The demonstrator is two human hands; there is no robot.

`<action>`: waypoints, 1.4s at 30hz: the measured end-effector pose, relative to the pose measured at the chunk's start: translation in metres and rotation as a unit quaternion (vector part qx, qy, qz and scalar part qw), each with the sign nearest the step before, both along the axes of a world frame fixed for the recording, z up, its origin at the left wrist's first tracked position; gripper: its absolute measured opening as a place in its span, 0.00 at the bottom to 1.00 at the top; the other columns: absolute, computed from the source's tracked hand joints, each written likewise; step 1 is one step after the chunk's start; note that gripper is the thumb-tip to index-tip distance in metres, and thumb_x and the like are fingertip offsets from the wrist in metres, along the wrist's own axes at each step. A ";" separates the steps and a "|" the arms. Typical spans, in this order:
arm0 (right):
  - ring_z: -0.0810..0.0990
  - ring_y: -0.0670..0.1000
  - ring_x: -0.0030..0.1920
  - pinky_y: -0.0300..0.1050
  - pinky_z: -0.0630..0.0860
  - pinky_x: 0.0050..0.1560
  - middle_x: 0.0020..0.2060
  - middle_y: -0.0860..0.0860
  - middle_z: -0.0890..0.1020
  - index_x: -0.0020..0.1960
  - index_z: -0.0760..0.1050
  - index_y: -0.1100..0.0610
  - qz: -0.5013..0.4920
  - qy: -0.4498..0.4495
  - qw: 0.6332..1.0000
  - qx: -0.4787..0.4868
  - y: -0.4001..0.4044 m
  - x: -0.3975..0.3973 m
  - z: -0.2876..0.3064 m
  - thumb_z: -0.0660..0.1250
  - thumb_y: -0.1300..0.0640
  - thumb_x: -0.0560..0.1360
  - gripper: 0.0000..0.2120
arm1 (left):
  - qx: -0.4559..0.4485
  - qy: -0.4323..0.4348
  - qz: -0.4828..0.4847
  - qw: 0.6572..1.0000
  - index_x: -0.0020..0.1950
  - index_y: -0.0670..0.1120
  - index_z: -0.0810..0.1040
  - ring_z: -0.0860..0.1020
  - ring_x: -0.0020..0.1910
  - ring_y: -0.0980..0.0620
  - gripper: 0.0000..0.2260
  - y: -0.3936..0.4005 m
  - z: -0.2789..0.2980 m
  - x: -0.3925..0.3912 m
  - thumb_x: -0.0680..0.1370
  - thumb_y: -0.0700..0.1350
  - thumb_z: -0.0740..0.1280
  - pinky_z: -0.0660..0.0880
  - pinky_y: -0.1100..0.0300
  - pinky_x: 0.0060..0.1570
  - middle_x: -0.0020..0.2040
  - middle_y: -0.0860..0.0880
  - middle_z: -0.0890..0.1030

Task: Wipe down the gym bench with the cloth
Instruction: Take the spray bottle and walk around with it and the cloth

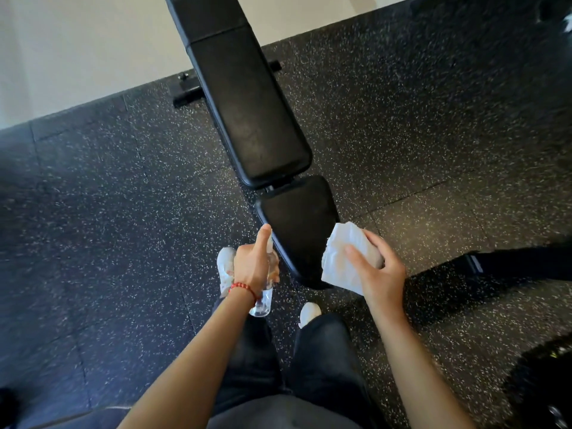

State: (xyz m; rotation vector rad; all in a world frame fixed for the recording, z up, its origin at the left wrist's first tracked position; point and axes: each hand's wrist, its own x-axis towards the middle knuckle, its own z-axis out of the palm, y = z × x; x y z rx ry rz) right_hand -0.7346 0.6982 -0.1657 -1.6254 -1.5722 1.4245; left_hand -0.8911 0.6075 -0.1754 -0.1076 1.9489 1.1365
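Observation:
A black padded gym bench runs from the top centre down to its seat pad just in front of me. My left hand grips a clear spray bottle at the seat's left edge, index finger stretched over its top. My right hand holds a folded white cloth against the seat's near right corner.
Speckled black rubber flooring surrounds the bench. A pale wall stands behind it. The bench's base bar sticks out at left. My white shoes stand by the seat end. Dark equipment lies at right.

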 end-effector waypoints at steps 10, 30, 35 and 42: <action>0.77 0.36 0.47 0.22 0.68 0.48 0.50 0.43 0.80 0.56 0.78 0.54 -0.075 -0.009 0.997 0.022 -0.006 -0.168 -0.004 0.73 0.59 0.69 0.16 | -0.007 0.068 -0.086 0.994 0.21 0.45 0.62 0.64 0.14 0.60 0.27 0.027 0.001 -0.184 0.79 0.54 0.61 0.62 0.69 0.18 0.14 0.54 0.65; 0.77 0.35 0.50 0.33 0.72 0.53 0.47 0.37 0.80 0.51 0.77 0.46 -0.075 0.024 0.997 0.016 0.088 -0.317 -0.009 0.73 0.60 0.69 0.14 | -0.040 0.064 -0.041 0.996 0.23 0.46 0.66 0.69 0.23 0.51 0.27 0.117 -0.023 -0.336 0.76 0.61 0.62 0.66 0.59 0.31 0.21 0.51 0.71; 0.76 0.33 0.48 0.31 0.72 0.53 0.48 0.37 0.79 0.52 0.77 0.48 -0.051 0.028 0.998 0.015 0.141 -0.357 -0.009 0.73 0.59 0.69 0.14 | -0.010 0.044 -0.013 0.999 0.26 0.44 0.69 0.71 0.19 0.53 0.25 0.163 -0.014 -0.374 0.76 0.60 0.61 0.72 0.61 0.26 0.21 0.51 0.73; 0.76 0.32 0.48 0.29 0.71 0.52 0.47 0.35 0.79 0.51 0.77 0.46 -0.003 0.028 0.999 0.017 0.195 -0.417 -0.004 0.73 0.59 0.69 0.14 | 0.011 0.084 0.040 0.996 0.29 0.41 0.71 0.68 0.15 0.57 0.21 0.209 0.003 -0.430 0.78 0.52 0.60 0.65 0.67 0.19 0.18 0.52 0.71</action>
